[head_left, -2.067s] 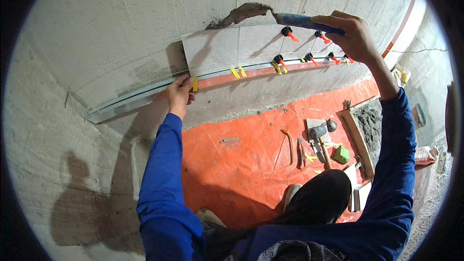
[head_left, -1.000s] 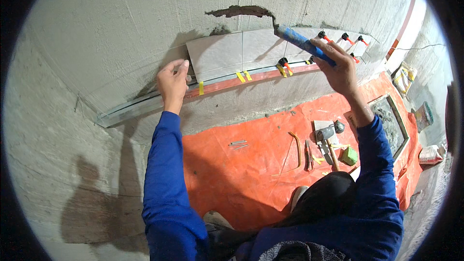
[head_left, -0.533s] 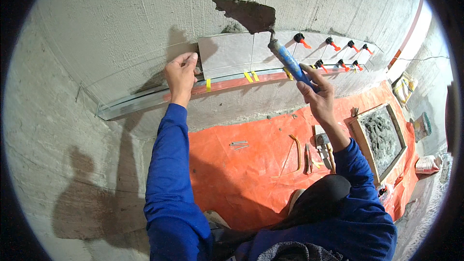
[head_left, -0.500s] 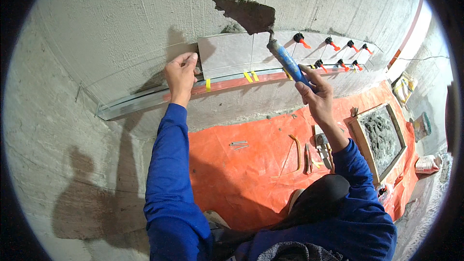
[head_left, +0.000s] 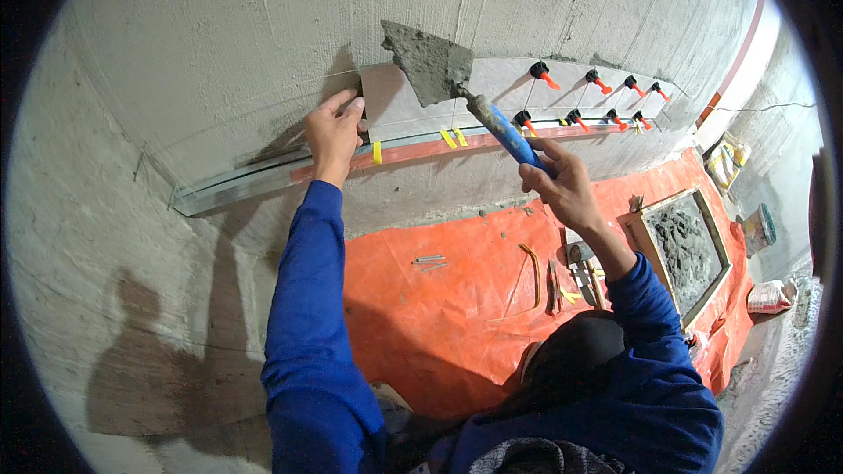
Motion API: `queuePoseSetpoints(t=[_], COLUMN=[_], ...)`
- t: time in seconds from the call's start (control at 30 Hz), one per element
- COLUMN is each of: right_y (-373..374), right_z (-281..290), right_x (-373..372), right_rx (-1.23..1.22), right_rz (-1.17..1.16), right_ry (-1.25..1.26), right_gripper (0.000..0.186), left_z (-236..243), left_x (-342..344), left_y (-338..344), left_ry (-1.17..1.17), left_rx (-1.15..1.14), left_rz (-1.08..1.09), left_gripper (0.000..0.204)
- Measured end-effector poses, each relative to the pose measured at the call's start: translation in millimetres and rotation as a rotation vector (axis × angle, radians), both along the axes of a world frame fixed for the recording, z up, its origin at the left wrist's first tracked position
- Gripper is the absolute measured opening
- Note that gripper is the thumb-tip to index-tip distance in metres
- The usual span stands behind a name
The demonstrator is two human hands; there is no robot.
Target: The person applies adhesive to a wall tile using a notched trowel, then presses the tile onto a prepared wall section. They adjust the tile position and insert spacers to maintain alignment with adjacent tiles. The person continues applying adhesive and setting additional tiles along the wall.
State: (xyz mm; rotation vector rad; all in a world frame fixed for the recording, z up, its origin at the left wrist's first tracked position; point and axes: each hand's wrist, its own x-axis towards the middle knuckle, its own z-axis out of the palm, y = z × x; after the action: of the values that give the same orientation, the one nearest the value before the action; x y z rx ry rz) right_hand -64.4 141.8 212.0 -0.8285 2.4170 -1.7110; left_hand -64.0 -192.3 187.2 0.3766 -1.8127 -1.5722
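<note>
My left hand [head_left: 334, 139] pinches the left edge of a pale grey tile [head_left: 381, 104] at the left end of a row against the wall; some of its fingers are hidden behind that edge. In my right hand [head_left: 564, 183] is the blue handle of a pointed trowel [head_left: 432, 66]. Grey mortar coats the blade, which hangs in front of the tiles and covers part of them. Black and red tile-levelling clips [head_left: 540, 73] sit along the joints to the right. Yellow strips [head_left: 378, 153] stick out below the tiles, over a long metal rail [head_left: 233, 197].
An orange sheet [head_left: 439, 298] covers the floor, with metal rods [head_left: 429, 260], a yellow curved tool [head_left: 534, 274] and pliers [head_left: 554, 288] on it. At the right stand a wood-framed tray [head_left: 722, 276] of wet mortar and a bucket [head_left: 760, 230]. A string crosses the wall.
The trowel has come down and to the left, and its mortar-covered face now shows more. My left hand stays at the tile's edge. Another clip, formerly behind the trowel and hand, is visible.
</note>
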Motion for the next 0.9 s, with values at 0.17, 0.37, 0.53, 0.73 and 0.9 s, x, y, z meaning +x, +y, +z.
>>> queuePoseSetpoints(t=[0.17, 0.37, 0.53, 0.73, 0.9], right_y=[28, 57, 52, 40, 32], right_z=[21, 112, 177, 200, 206], right_x=[-12, -31, -41, -49, -60], right_rx=[0.168, 0.616, 0.851, 0.902, 0.931], right_rz=[-0.186, -0.284, -0.166, -0.157, -0.114], right_ry=[0.359, 1.007, 1.25, 1.24, 1.308], right_gripper=[0.039, 0.043, 0.037, 0.04, 0.04], left_z=[-5, -6, -5, -7, -5], left_x=[-6, -12, -14, -16, -16], left_y=[-4, -7, -5, -5, -3], left_ry=[0.051, 0.06, 0.053, 0.149, 0.117], left_rx=[0.04, 0.009, -0.003, 0.037, 0.094], left_rz=[-0.051, -0.059, -0.04, -0.087, -0.069], left_gripper=[0.031, 0.03, 0.029, 0.029, 0.029])
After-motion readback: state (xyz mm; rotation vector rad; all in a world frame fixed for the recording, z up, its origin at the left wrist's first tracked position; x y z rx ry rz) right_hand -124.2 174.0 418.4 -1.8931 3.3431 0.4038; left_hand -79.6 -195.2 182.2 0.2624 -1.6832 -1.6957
